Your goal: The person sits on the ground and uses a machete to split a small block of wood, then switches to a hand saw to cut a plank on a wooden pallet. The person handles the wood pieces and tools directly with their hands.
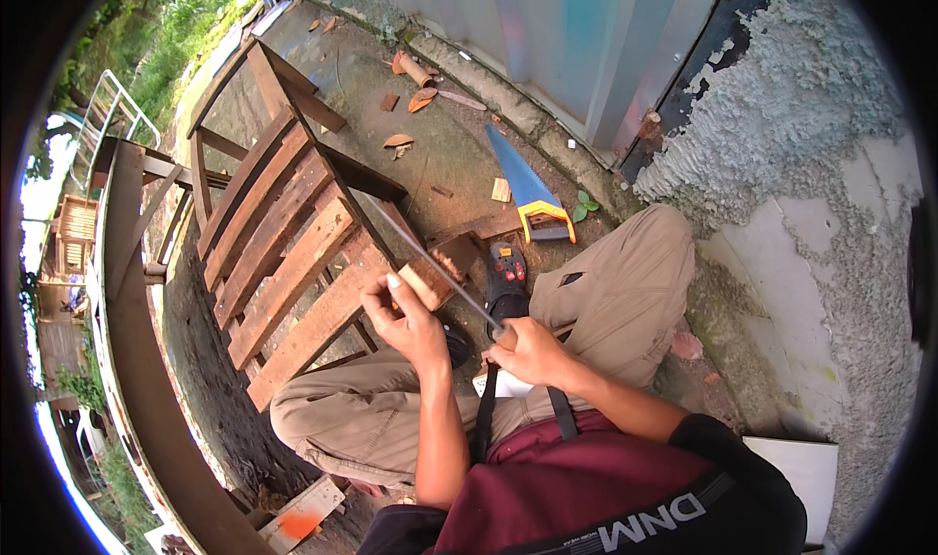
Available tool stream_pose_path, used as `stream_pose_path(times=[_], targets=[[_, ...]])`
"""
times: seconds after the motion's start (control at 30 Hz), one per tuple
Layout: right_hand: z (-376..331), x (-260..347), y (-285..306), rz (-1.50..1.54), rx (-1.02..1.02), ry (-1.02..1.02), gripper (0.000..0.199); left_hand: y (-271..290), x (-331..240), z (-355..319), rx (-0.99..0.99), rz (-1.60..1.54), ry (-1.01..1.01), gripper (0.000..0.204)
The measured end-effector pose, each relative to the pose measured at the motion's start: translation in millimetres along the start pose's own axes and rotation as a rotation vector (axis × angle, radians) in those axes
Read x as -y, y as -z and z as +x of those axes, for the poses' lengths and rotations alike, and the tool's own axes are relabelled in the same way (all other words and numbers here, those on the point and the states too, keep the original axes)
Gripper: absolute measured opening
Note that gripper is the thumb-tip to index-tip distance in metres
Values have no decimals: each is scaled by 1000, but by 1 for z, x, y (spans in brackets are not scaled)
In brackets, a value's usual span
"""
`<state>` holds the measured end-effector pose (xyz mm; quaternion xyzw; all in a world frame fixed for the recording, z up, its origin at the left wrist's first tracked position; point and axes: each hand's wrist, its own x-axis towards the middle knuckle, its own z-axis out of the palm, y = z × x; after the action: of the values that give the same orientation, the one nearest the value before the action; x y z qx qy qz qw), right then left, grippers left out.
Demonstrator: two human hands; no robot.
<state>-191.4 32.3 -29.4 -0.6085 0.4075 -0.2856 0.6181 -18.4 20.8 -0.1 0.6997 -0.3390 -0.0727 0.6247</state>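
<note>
My right hand (pixel 532 350) is closed round the wooden handle of a long, thin, grey metal tool (pixel 430 257), which looks like a file. Its shaft points up and left, over a dark brown piece of wood with a pale bare face (pixel 427 283). Beside that pale face is my left hand (pixel 405 328), fingers bent but apart, with nothing visible in them; whether a fingertip touches the wood I cannot tell. A brown slatted wooden frame, like a chair (pixel 283 233), lies tilted in front of my left knee.
A handsaw (pixel 532 189) with a yellow and black handle lies on the ground ahead. Dry leaves (pixel 422 99) and wood scraps (pixel 501 191) are scattered around. A corrugated metal sheet (pixel 547 37) and a rough wall (pixel 801 164) border the right. A long curved beam (pixel 132 330) stands left.
</note>
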Motion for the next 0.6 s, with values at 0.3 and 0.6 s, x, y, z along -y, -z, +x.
stream_pose_path(times=[0.3, 0.6], targets=[[-9, 80, 20, 75, -38, 67, 18, 1, 0, -2, -14, -26, 77, 20], [-14, 2, 6, -314, -2, -189, 40, -6, -10, -6, 12, -8, -32, 21]])
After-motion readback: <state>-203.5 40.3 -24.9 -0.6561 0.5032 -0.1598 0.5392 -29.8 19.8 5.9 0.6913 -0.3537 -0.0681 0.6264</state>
